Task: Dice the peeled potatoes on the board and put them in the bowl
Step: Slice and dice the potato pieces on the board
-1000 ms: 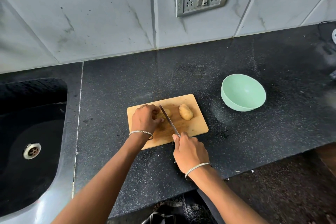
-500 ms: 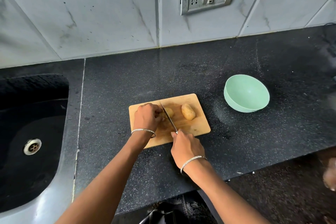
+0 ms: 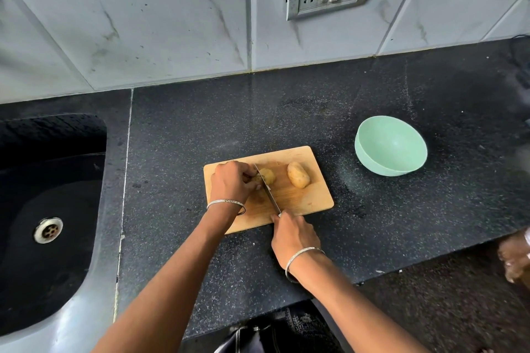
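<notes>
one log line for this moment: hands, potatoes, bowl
left hand: holds potato on board | right hand: grips knife, blade across potato | second potato: whole | bowl: empty

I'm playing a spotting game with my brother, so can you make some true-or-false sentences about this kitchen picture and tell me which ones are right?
1. The right hand grips the knife. True.
2. The mint-green bowl is full of potato cubes. False: nothing is in it.
3. A whole potato lies on the wooden cutting board, to the right of the knife. True.
4. The left hand rests on the bowl. False: it holds the potato being cut on the board.
5. The sink is to the right of the board. False: it is to the left.
</notes>
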